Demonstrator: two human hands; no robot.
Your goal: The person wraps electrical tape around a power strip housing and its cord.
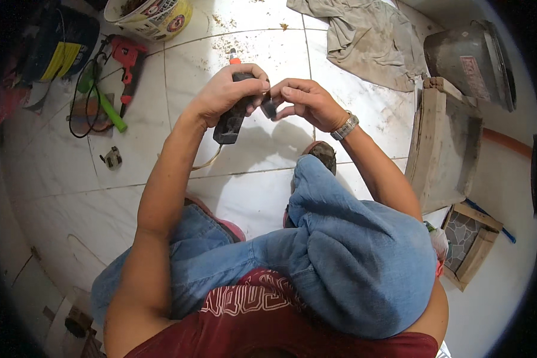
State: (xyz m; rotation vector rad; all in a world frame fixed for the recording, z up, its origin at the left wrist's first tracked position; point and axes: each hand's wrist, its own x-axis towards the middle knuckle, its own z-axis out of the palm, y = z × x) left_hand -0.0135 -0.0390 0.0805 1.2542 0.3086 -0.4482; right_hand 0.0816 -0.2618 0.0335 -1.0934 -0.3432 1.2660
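My left hand point(235, 89) is wrapped round a black, boxy corded tool point(228, 126). At the tool's far end show an orange collar and a small shiny tip; a pale cord leaves its near end. My right hand point(307, 102) pinches a small dark, rounded piece point(269, 110) between thumb and fingers, close beside the tool. The fingertips of both hands nearly meet there, and I cannot make out whether the piece touches the tool. Both hands are held above the tiled floor point(262, 179), in front of my bent knees.
At the left lie a red drill point(127, 62), a green-handled tool point(110, 110) and a small metal piece point(112, 159). A pale bucket point(155, 18) stands at the back. Rightward are a crumpled cloth point(370, 42), a dark tipped bucket point(465, 62), a wooden box point(432, 137) and a wooden frame point(477, 256).
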